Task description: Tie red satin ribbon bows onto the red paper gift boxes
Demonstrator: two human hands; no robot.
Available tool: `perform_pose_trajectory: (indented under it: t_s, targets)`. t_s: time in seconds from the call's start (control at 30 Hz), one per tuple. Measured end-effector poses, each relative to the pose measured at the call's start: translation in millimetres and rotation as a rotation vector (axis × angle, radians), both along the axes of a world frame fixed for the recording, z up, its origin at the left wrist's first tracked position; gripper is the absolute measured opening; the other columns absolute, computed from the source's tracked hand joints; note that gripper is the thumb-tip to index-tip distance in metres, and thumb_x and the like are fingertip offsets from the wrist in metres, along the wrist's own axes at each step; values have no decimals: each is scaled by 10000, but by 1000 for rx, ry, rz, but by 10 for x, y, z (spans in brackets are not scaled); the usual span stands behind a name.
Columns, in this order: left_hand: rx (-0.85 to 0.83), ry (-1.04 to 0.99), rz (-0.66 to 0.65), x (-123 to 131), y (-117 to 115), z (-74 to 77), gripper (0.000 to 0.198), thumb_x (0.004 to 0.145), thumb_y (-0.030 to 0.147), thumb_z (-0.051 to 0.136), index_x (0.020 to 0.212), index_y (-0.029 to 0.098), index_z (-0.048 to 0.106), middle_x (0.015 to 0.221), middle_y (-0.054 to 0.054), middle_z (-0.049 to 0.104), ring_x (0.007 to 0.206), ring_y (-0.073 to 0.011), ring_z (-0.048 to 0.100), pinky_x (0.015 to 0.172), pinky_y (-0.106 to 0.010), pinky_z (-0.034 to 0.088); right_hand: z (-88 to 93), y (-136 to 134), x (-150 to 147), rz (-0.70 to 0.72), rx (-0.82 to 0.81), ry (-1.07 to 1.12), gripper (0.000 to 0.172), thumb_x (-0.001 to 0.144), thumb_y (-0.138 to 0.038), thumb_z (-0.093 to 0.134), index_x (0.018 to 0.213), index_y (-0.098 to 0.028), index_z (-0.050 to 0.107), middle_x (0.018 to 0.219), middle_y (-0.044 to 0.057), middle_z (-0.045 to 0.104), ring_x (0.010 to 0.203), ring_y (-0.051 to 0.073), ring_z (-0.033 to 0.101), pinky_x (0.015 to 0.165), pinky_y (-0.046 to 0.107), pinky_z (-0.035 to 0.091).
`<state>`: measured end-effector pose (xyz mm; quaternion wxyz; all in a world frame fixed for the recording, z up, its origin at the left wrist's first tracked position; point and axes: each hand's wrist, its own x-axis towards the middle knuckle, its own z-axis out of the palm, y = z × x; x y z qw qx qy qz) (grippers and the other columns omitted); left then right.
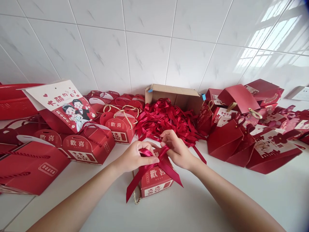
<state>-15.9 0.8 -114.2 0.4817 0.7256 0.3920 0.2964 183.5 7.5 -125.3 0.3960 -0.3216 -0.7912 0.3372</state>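
Note:
A small red gift box (155, 182) with white characters stands on the white table (193, 209) in front of me. A dark red satin ribbon (166, 167) is looped over its top, with two tails hanging down its front and sides. My left hand (135, 158) pinches a loop of the ribbon above the box. My right hand (176, 148) pinches the ribbon's other side, fingers closed on it. A gold cord handle (136, 199) hangs at the box's lower left.
A cardboard box (173, 95) spills a heap of red ribbons (166, 120) against the tiled wall. Several red gift boxes (89, 146) stand at the left, one large with a cartoon couple (72, 111). Folded red paper bags (241, 138) pile up at the right.

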Motion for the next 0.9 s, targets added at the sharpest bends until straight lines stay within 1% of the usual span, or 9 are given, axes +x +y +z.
perform_pose_trajectory:
  t_s: [0.13, 0.23, 0.33, 0.43, 0.57, 0.67, 0.77, 0.83, 0.9]
  targets:
    - [-6, -46, -9, 2, -6, -13, 397, 680, 345, 742, 522, 194, 410, 654, -5, 602, 865, -219, 650, 858, -350, 486, -12, 6, 32, 66, 9, 0, 458, 703, 14, 383, 1093, -227, 356, 1024, 29, 470, 673, 92, 452, 581, 218, 391]
    - [-10, -49, -14, -1, -7, -22, 386, 678, 327, 734, 530, 196, 402, 624, 10, 572, 743, -187, 646, 817, -346, 503, -9, -4, 34, 74, 11, 2, 486, 700, 16, 375, 1121, -227, 358, 1101, 53, 471, 691, 92, 471, 592, 221, 411]
    - [0, -47, -22, -12, 1, -30, 367, 669, 309, 736, 538, 201, 410, 582, 14, 562, 808, -205, 646, 823, -342, 503, -8, -10, 24, 78, 20, 5, 458, 723, 6, 382, 1119, -226, 365, 1110, 61, 487, 683, 91, 490, 585, 223, 415]
    - [-14, -67, -19, -23, 8, -33, 350, 660, 295, 743, 544, 201, 426, 572, 11, 564, 860, -225, 647, 823, -348, 503, -9, -11, 17, 75, 59, -8, 508, 689, 28, 369, 1127, -230, 377, 1130, 66, 493, 735, 105, 532, 600, 226, 427]
    - [-22, -148, -23, -27, 8, -25, 265, 670, 284, 742, 569, 193, 514, 664, -17, 632, 1043, -255, 608, 891, -358, 479, 5, -15, 10, 46, 119, -44, 514, 653, 53, 363, 1083, -219, 440, 1038, 43, 560, 773, 122, 569, 627, 231, 445]
    - [-97, -252, -58, -30, 6, -7, 286, 722, 307, 709, 555, 186, 511, 822, -30, 699, 1028, -237, 618, 934, -364, 451, 21, -17, 5, 21, 141, -52, 406, 689, 42, 415, 996, -208, 503, 896, 15, 611, 767, 128, 586, 626, 224, 446]
    - [-149, -368, -81, -37, 8, 20, 300, 782, 349, 653, 564, 177, 540, 988, -40, 710, 1015, -217, 623, 952, -345, 433, 39, -12, 18, -7, 117, -73, 310, 747, 1, 475, 971, -204, 534, 846, 8, 636, 712, 120, 593, 588, 217, 439]
    - [-159, -397, -80, -42, 15, 33, 275, 811, 402, 606, 653, 179, 635, 996, -57, 713, 1014, -224, 623, 957, -348, 426, 61, -8, 41, -27, 121, -84, 297, 756, -10, 494, 977, -201, 550, 860, 18, 647, 721, 125, 602, 579, 219, 443]
    - [-183, -394, -71, -50, 26, 28, 341, 802, 473, 584, 665, 172, 663, 914, -80, 725, 963, -247, 638, 905, -363, 451, 95, -10, 72, -31, 144, -96, 310, 744, -3, 506, 979, -199, 561, 877, 27, 654, 740, 133, 609, 583, 223, 451]
